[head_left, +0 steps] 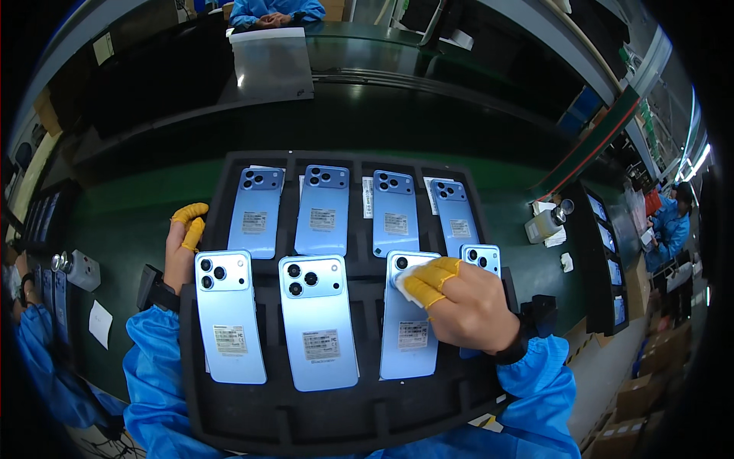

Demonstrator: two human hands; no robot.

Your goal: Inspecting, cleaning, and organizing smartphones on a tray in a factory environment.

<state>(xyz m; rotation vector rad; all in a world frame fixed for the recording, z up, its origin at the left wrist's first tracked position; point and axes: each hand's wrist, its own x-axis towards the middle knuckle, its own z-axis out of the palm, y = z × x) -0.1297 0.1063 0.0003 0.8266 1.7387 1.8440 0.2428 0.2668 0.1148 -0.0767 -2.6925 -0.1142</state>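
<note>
My right hand (474,306), with yellow finger covers, pinches a white wipe (415,284). It presses the wipe onto the camera bump of a light-blue phone (409,359), third from the left in the near row. The phone lies back up with a label on its lower half. My left hand (183,241), its covered fingers bent, holds the left edge of a black foam tray (329,424). Several matching phones lie back up in two rows, among them a near-left phone (233,306) and its neighbour (317,306). My right hand partly hides the near-right phone (483,256).
Bottles stand left (80,269) and right (544,226) of the tray on the green bench. A second phone tray (604,252) is at right. A co-worker's hands (275,19) rest across the bench; another person (669,229) sits far right, and a blue sleeve (42,352) shows at left.
</note>
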